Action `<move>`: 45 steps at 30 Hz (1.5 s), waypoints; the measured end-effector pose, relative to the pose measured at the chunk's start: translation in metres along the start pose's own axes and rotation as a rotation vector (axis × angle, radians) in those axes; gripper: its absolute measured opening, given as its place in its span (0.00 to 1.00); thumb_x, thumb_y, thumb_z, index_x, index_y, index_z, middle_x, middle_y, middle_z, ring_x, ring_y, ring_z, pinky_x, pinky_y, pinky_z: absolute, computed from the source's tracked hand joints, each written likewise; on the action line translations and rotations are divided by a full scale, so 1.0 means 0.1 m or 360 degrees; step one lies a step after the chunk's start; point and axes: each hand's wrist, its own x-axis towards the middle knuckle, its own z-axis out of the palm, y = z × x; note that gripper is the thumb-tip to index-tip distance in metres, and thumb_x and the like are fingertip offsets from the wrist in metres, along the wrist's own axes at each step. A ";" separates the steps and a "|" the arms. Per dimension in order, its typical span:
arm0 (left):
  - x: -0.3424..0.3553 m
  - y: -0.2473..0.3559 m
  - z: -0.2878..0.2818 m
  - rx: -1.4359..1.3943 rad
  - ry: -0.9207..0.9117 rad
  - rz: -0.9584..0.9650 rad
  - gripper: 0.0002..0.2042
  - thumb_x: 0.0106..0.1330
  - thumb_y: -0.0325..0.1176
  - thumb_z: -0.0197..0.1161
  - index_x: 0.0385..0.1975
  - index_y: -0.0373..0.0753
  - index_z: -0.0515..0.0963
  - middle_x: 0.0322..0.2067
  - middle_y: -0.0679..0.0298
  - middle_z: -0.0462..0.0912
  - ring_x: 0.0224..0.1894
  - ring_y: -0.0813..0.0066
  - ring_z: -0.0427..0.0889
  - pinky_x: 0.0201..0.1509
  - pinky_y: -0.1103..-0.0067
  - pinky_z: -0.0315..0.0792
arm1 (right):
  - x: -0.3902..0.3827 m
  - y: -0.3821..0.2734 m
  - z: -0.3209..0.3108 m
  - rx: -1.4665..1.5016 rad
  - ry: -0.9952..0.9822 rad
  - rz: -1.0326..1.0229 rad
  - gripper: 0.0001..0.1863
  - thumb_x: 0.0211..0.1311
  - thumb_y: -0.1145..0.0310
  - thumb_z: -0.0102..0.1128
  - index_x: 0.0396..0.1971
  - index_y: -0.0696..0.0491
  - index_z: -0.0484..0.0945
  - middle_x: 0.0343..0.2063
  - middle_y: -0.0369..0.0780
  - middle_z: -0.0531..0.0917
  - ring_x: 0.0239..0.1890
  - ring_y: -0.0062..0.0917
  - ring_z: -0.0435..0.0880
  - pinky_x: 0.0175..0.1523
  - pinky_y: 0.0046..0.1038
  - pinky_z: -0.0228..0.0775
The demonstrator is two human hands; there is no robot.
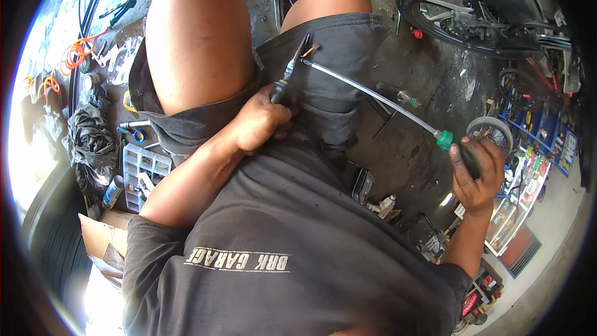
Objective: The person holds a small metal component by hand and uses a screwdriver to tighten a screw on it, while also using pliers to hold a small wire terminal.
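My left hand [258,121] is closed round the handles of long-nose pliers [291,70], over my lap. Beside the jaws is a small copper-coloured piece [311,50]; I cannot tell whether the jaws grip it. My right hand [479,177], out to the right, has its fingers wrapped round the dark and green handle of a long screwdriver [379,96]. The screwdriver's shaft slants up and left, its tip close to the copper-coloured piece and the plier jaws. Whether the tip touches either one is unclear.
A motorcycle wheel [435,15] stands at the upper right. Another clear-and-green-handled tool [407,98] lies on the floor. Leftward are an orange coiled hose [78,56], a compartment box [132,171], a spray can [113,191] and a cardboard box [99,236].
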 end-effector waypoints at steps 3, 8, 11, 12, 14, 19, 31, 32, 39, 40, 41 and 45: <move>0.01 0.00 0.00 0.0022 0.0030 -0.0010 0.14 0.49 0.20 0.52 0.38 0.36 0.67 0.28 0.62 0.69 0.24 0.74 0.69 0.24 0.79 0.64 | 0.01 0.04 -0.03 -0.0041 0.0047 -0.0187 0.24 0.41 0.78 0.72 0.44 0.46 0.85 0.40 0.41 0.82 0.35 0.37 0.78 0.35 0.34 0.73; -0.01 0.04 0.00 0.0213 0.0053 -0.0033 0.14 0.50 0.21 0.54 0.39 0.35 0.68 0.29 0.61 0.70 0.25 0.73 0.70 0.25 0.79 0.65 | 0.09 0.10 -0.08 0.0438 -0.0124 0.0140 0.21 0.42 0.73 0.75 0.42 0.51 0.85 0.39 0.44 0.82 0.36 0.37 0.81 0.36 0.35 0.75; -0.01 0.03 0.01 0.0255 0.0071 0.0014 0.14 0.51 0.22 0.54 0.39 0.35 0.68 0.30 0.61 0.70 0.26 0.73 0.70 0.26 0.79 0.66 | 0.13 0.13 -0.07 0.0524 -0.0136 0.0114 0.23 0.42 0.72 0.75 0.44 0.52 0.84 0.39 0.45 0.82 0.35 0.36 0.82 0.36 0.35 0.75; -0.01 0.04 0.01 0.0253 0.0060 0.0031 0.14 0.51 0.22 0.54 0.39 0.35 0.68 0.30 0.61 0.70 0.26 0.73 0.70 0.26 0.78 0.66 | 0.15 0.13 -0.07 0.0539 -0.0157 0.0103 0.24 0.41 0.72 0.75 0.44 0.53 0.83 0.40 0.45 0.82 0.34 0.36 0.82 0.35 0.34 0.75; -0.01 0.03 0.01 0.0247 0.0050 0.0049 0.13 0.51 0.22 0.53 0.39 0.35 0.68 0.30 0.61 0.70 0.26 0.73 0.70 0.26 0.78 0.66 | 0.14 0.12 -0.06 0.0460 -0.0152 0.0040 0.24 0.41 0.73 0.75 0.45 0.53 0.83 0.40 0.45 0.81 0.34 0.36 0.82 0.35 0.33 0.75; 0.02 0.03 -0.04 0.0281 -0.0045 0.0032 0.13 0.50 0.21 0.53 0.38 0.35 0.68 0.30 0.61 0.70 0.26 0.74 0.70 0.25 0.78 0.65 | 0.07 0.09 -0.06 0.0405 -0.0170 0.0033 0.25 0.41 0.75 0.75 0.45 0.53 0.83 0.40 0.46 0.80 0.34 0.35 0.82 0.34 0.31 0.75; 0.01 0.06 -0.02 0.0338 -0.0078 0.0131 0.11 0.50 0.24 0.53 0.34 0.34 0.69 0.21 0.64 0.69 0.20 0.75 0.67 0.24 0.79 0.62 | 0.21 0.00 -0.15 0.0598 -0.0228 0.0455 0.21 0.45 0.68 0.74 0.42 0.57 0.81 0.31 0.46 0.82 0.33 0.38 0.83 0.37 0.31 0.75; 0.01 0.07 -0.03 0.0336 -0.0079 0.0133 0.11 0.50 0.24 0.53 0.34 0.34 0.69 0.21 0.64 0.69 0.20 0.75 0.67 0.24 0.79 0.62 | 0.23 0.00 -0.16 0.0659 -0.0287 0.0524 0.21 0.45 0.69 0.74 0.42 0.57 0.80 0.32 0.46 0.82 0.33 0.39 0.83 0.39 0.32 0.75; 0.00 0.05 0.00 0.0282 -0.0025 0.0176 0.09 0.49 0.23 0.52 0.32 0.35 0.69 0.22 0.65 0.69 0.20 0.76 0.67 0.23 0.80 0.60 | 0.16 -0.04 -0.14 0.0610 -0.0262 0.0542 0.22 0.42 0.70 0.75 0.39 0.57 0.78 0.34 0.45 0.80 0.35 0.41 0.80 0.43 0.37 0.73; 0.00 0.06 0.00 0.0385 0.0008 0.0209 0.09 0.49 0.22 0.52 0.32 0.36 0.69 0.22 0.65 0.69 0.20 0.76 0.67 0.23 0.80 0.60 | 0.16 -0.02 -0.14 0.0609 -0.0264 0.0542 0.22 0.42 0.70 0.75 0.39 0.57 0.78 0.34 0.45 0.80 0.35 0.41 0.80 0.43 0.37 0.73; 0.00 0.05 0.00 0.0384 0.0006 0.0209 0.09 0.49 0.22 0.52 0.32 0.36 0.69 0.22 0.65 0.69 0.20 0.76 0.67 0.23 0.80 0.60 | 0.17 0.00 -0.15 0.0526 -0.0184 0.0438 0.22 0.43 0.69 0.75 0.40 0.57 0.78 0.34 0.45 0.80 0.35 0.41 0.80 0.43 0.36 0.73; 0.01 0.04 0.00 0.0434 0.0017 0.0227 0.09 0.49 0.22 0.52 0.33 0.35 0.69 0.22 0.65 0.69 0.20 0.76 0.67 0.23 0.80 0.60 | 0.17 0.02 -0.20 0.0430 -0.0116 0.0308 0.21 0.49 0.65 0.73 0.42 0.58 0.79 0.35 0.46 0.81 0.35 0.40 0.81 0.43 0.35 0.73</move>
